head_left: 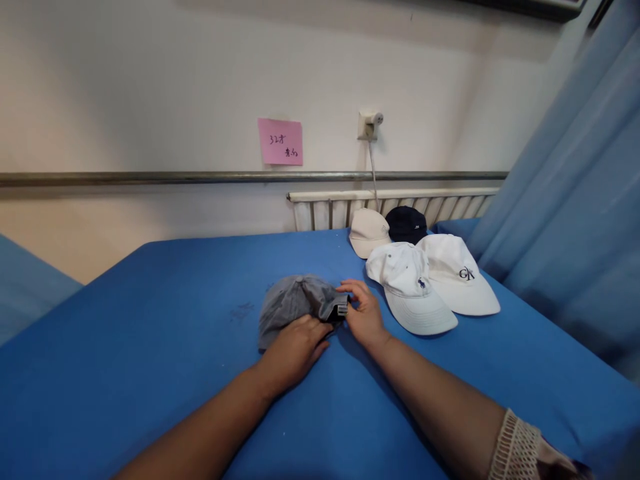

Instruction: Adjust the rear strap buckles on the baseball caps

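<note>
gray cap (293, 303) lies on the blue sheet (150, 360) in front of me, its back strap turned to the right. my right fingers (357, 286) pinch it by the metal buckle (343, 309); my left fingers (313, 327) press against its near side, though i cannot tell whether they grip. to the right, apart from it, sit a beige cap (369, 232), a navy cap (406, 223), a pale cap (413, 290) with a small dark emblem, and a white cap (453, 270) with dark letters.
</note>
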A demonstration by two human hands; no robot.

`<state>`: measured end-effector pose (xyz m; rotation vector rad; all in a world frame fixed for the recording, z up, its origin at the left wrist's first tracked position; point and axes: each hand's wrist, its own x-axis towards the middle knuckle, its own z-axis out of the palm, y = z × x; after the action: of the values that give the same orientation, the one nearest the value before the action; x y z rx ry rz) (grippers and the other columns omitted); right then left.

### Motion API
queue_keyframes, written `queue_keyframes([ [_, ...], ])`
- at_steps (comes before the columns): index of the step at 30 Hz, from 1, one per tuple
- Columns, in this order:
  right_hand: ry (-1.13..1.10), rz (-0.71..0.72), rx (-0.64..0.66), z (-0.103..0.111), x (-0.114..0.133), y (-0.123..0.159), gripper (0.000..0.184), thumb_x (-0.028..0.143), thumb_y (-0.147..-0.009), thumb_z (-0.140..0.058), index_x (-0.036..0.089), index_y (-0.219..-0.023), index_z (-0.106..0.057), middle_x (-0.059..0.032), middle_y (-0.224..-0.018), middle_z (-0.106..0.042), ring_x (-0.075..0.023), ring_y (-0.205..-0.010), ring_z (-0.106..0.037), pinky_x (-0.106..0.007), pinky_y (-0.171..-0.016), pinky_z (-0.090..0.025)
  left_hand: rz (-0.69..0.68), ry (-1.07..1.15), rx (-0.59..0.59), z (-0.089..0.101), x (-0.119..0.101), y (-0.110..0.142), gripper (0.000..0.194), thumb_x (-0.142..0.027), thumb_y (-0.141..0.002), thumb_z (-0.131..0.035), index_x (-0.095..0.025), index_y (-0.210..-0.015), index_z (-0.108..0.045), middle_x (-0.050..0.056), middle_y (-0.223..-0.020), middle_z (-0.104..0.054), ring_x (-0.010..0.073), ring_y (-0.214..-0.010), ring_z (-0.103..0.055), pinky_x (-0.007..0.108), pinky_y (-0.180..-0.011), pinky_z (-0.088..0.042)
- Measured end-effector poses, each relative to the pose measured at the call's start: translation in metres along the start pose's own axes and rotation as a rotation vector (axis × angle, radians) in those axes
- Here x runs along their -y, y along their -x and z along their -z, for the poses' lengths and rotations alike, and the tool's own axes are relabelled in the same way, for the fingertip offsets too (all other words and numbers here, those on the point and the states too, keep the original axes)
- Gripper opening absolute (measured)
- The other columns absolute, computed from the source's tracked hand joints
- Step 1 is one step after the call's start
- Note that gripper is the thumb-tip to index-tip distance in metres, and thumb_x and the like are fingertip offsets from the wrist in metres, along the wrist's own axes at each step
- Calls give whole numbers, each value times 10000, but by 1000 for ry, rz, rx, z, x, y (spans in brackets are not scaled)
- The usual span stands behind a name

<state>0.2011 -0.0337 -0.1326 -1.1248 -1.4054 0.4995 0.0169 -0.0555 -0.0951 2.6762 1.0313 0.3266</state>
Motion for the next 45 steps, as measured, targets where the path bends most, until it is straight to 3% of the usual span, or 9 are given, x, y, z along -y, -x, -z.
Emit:
queue_keyframes([
  [5, 12, 248, 119, 8, 25, 6, 324, 91, -767, -548, 240, -1005, -709, -73, -1150, -650, -214, -1092, -598, -396, -989, -463, 81, 125, -82, 12, 5, 9, 262, -91, -804, -456, -199, -944, -650, 67, -898, -660, 224, -867, -585, 353, -802, -455],
  [11, 5, -29, 174, -3, 20, 13, 225, 186, -792, -543, 219, -963, -686, 5, -755, -656, -148, -636, -581, -266, -628, -498, 305, 870, -194, 24, 6, 20, 21, -200, -737, -524, -202, -719, -513, 20, -738, -616, 161, -690, -550, 283, -640, -437],
  [14, 17, -94, 223, -6, 19, 15, 255, 209, -800, -554, 216, -1028, -668, 15, -765, -663, -139, -608, -572, -249, -593, -476, 422, 1123, -271, 20, 4, 21, 81, -156, -647, -501, -204, -713, -497, -6, -636, -556, 135, -585, -482, 259, -549, -368],
  [17, 38, -23, 272, -5, 24, 18, 216, 249, -840, -581, 211, -1030, -676, -6, -836, -683, -148, -653, -603, -258, -625, -481, 447, 1233, -291, 17, 2, 19, 117, -165, -654, -513, -198, -760, -549, -17, -613, -519, 130, -574, -459, 261, -552, -358],
  [20, 49, 49, 278, -4, 29, 21, 175, 285, -887, -586, 214, -1009, -690, -26, -892, -693, -163, -740, -635, -272, -694, -493, 441, 1244, -292, 15, 3, 18, 82, -267, -770, -562, -190, -793, -580, -14, -632, -521, 129, -589, -457, 256, -561, -359],
  [22, 38, 90, 264, -4, 31, 22, 164, 277, -909, -571, 220, -992, -700, -34, -893, -691, -172, -793, -644, -282, -736, -500, 444, 1198, -284, 15, 3, 18, 195, -354, -831, -581, -183, -740, -562, -13, -633, -514, 120, -578, -435, 246, -546, -342],
  [29, 81, 121, 190, -5, 33, 24, 195, 271, -930, -556, 248, -1017, -729, -49, -875, -635, -180, -827, -629, -299, -760, -518, 435, 1164, -277, 11, 3, 19, 396, -509, -864, -602, -185, -657, -508, -43, -553, -479, 91, -492, -367, 219, -480, -277],
  [36, 73, 266, 255, -7, 35, 30, 350, 162, -943, -478, 240, -1240, -645, -69, -951, -593, -184, -856, -603, -309, -751, -519, 474, 1215, -321, 12, -2, 18, 286, -454, -819, -670, -172, -852, -640, 0, -685, -621, 103, -551, -478, 223, -509, -348],
  [45, 233, 427, 288, -5, 46, 34, 306, 94, -909, -470, 194, -1152, -628, -88, -961, -619, -210, -893, -587, -338, -801, -501, 500, 1206, -284, 10, -4, 18, 323, -445, -762, -715, -172, -680, -562, -56, -520, -479, 80, -468, -399, 221, -467, -279],
])
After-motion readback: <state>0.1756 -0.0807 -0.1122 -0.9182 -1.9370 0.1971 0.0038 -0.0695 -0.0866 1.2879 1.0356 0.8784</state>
